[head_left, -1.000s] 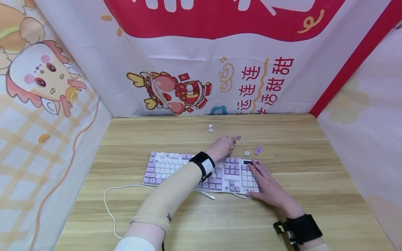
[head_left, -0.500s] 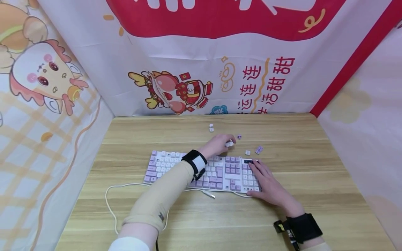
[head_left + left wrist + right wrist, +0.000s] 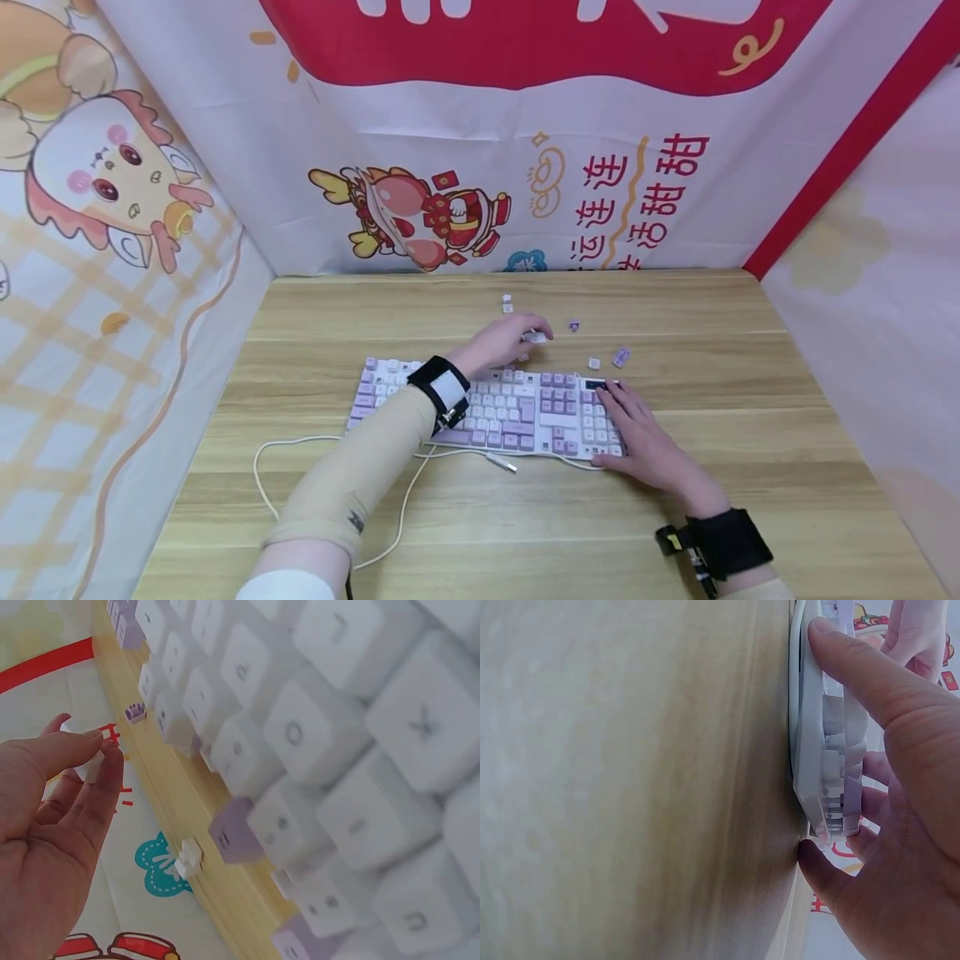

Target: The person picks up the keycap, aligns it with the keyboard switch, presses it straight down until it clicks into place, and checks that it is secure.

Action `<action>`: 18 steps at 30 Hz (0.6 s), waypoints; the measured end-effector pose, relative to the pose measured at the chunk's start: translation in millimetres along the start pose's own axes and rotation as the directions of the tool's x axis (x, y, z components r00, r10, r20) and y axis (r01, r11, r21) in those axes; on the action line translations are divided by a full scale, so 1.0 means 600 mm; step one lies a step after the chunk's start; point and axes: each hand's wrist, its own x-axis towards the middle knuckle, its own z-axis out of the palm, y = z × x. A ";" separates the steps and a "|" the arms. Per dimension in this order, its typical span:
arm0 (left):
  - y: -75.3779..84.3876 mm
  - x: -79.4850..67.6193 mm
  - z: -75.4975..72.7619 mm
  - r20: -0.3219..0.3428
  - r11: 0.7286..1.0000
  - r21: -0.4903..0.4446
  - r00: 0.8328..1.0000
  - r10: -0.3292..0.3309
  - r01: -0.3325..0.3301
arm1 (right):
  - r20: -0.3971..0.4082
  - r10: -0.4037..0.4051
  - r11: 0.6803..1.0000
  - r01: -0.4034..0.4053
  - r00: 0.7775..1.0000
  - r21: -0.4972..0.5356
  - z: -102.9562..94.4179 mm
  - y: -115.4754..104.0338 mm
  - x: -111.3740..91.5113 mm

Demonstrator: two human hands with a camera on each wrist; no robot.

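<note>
Hands: 2. The left hand [image 3: 510,340] is above the table [image 3: 510,529], just beyond the far edge of the keyboard; its thumb and fingers pinch 1 white piece [image 3: 535,337], type not clear. The right hand [image 3: 643,442] rests on the right end of the keyboard, fingers spread, thumb at the near edge.

Keyboard [image 3: 498,409]: 1, white with purple and white keycaps, mid-table. Loose pieces beyond it, 5 plainly seen: 2 small white pieces [image 3: 507,307] together at the far side; 1 purple keycap [image 3: 574,325] right of those; nearer and further right, 1 white keycap [image 3: 594,363] and 1 purple piece [image 3: 621,357], side by side.

USB plug [image 3: 501,462]: 1, near side. Wristbands [image 3: 729,543]: 2, black.
</note>
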 end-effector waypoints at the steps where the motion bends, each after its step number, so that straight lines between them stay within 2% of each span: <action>1: -0.002 -0.003 -0.002 -0.001 1.000 0.002 1.000 0.007 -0.007 | 0.002 0.002 1.000 -0.002 1.000 -0.002 0.000 0.000 0.000; 18: -0.030 -0.062 -0.021 -0.057 0.999 -0.034 0.998 -0.031 0.029 | 0.003 0.005 1.000 -0.005 1.000 -0.008 0.001 0.004 0.001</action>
